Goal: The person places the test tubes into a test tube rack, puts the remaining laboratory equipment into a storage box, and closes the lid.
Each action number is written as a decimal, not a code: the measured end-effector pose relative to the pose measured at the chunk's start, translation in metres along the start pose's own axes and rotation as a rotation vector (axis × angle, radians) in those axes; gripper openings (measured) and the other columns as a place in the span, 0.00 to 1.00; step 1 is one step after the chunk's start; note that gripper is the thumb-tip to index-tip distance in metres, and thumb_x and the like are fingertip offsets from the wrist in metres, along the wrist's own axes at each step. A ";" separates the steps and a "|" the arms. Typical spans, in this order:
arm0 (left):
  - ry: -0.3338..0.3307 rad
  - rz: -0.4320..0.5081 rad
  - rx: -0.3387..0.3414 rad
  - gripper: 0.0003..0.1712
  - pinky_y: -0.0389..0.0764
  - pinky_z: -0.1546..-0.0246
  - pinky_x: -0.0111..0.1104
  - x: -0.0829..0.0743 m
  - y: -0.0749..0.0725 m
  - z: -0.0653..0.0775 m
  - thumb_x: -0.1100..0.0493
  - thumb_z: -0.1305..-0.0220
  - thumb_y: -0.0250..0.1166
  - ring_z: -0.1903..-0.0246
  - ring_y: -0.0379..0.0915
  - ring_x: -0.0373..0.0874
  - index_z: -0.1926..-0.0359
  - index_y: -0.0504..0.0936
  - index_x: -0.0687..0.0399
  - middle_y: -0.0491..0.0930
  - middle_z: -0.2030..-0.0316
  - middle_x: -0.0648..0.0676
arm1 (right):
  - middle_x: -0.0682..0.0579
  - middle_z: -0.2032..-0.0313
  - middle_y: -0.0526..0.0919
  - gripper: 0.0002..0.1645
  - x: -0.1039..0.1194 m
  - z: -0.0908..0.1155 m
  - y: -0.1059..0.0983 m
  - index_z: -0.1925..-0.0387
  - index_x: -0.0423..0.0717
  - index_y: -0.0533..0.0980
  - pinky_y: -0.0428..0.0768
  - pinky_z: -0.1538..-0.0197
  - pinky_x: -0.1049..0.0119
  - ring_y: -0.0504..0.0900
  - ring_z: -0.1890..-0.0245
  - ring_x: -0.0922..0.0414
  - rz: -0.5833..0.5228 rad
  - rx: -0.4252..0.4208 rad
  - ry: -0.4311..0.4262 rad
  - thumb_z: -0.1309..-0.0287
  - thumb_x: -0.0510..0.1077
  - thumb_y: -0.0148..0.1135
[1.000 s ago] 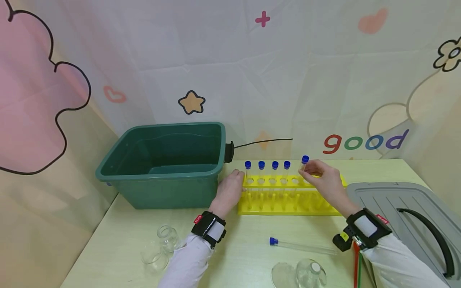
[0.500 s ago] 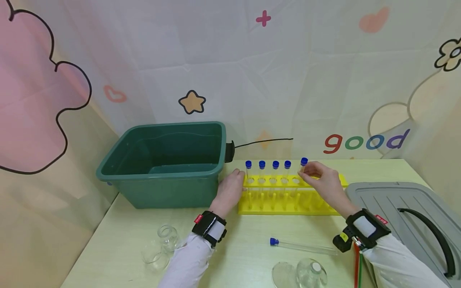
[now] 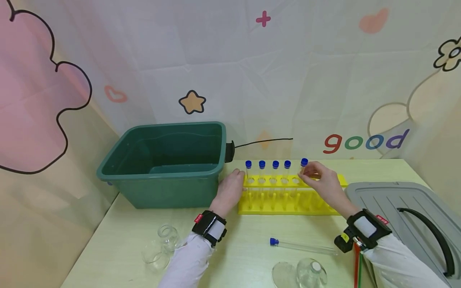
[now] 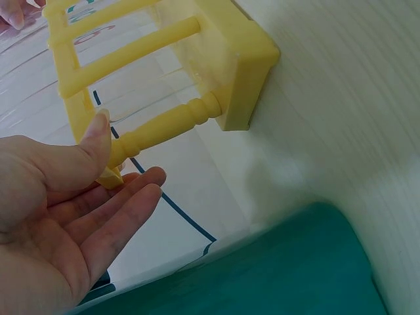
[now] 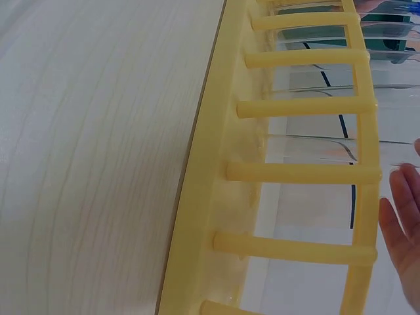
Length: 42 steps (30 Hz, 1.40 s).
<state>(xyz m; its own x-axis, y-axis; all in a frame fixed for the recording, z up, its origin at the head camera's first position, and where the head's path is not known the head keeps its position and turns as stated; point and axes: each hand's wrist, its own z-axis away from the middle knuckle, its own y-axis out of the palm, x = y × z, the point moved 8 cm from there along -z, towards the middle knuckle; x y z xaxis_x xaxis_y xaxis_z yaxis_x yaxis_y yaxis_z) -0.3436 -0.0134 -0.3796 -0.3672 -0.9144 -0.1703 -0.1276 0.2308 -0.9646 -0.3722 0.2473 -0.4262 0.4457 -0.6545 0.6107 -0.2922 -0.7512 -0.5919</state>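
A yellow test tube rack [image 3: 259,211] stands on the table with several blue-capped glass test tubes upright in its left part. My left hand [image 3: 230,191] holds the rack's left end; in the left wrist view its thumb and fingers [image 4: 98,141] pinch the end of the top bar. Over the rack, my right hand [image 3: 322,183] pinches a test tube [image 3: 304,162] just below its blue cap. That tube stands nearly upright beside the others, and the hand hides its lower part from the head camera. At the right wrist view's edge, only a few right-hand fingers [image 5: 405,210] show.
Left of the rack sits a deep green bin [image 3: 162,190]. A grey lid [image 3: 387,200] with a black handle lies at right. Another capped test tube [image 3: 306,247] lies in front, near a small glass bottle [image 3: 312,276]. Clear glassware [image 3: 167,238] stands at front left.
My right hand has lowered the test tube slightly and straightened it a little. My left hand has stayed at the rack's end.
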 end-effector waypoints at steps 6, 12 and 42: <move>-0.002 -0.003 0.002 0.24 0.72 0.60 0.29 0.000 0.000 -0.001 0.59 0.45 0.65 0.66 0.67 0.43 0.47 0.73 0.60 0.72 0.60 0.54 | 0.61 0.67 0.76 0.18 0.003 -0.001 -0.002 0.58 0.59 0.69 0.77 0.63 0.58 0.74 0.66 0.62 -0.002 0.001 -0.013 0.49 0.55 0.62; 0.001 -0.006 -0.001 0.24 0.72 0.59 0.29 -0.001 0.000 -0.001 0.59 0.45 0.65 0.67 0.67 0.42 0.47 0.73 0.60 0.73 0.59 0.54 | 0.62 0.66 0.75 0.23 0.001 0.000 -0.005 0.55 0.57 0.69 0.77 0.63 0.59 0.74 0.65 0.63 0.016 -0.015 -0.018 0.52 0.55 0.65; -0.002 -0.017 0.001 0.23 0.72 0.60 0.29 -0.002 -0.001 0.000 0.60 0.44 0.64 0.67 0.66 0.43 0.47 0.73 0.59 0.72 0.59 0.54 | 0.57 0.71 0.76 0.23 0.178 0.026 -0.053 0.69 0.44 0.75 0.70 0.63 0.79 0.75 0.70 0.59 0.089 0.013 -0.589 0.40 0.59 0.47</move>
<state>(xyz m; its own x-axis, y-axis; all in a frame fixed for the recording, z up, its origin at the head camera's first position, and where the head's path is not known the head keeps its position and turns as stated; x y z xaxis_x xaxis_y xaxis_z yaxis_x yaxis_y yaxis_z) -0.3423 -0.0117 -0.3784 -0.3626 -0.9191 -0.1540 -0.1329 0.2145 -0.9676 -0.2552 0.1725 -0.2998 0.8155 -0.5545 0.1659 -0.3413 -0.6922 -0.6359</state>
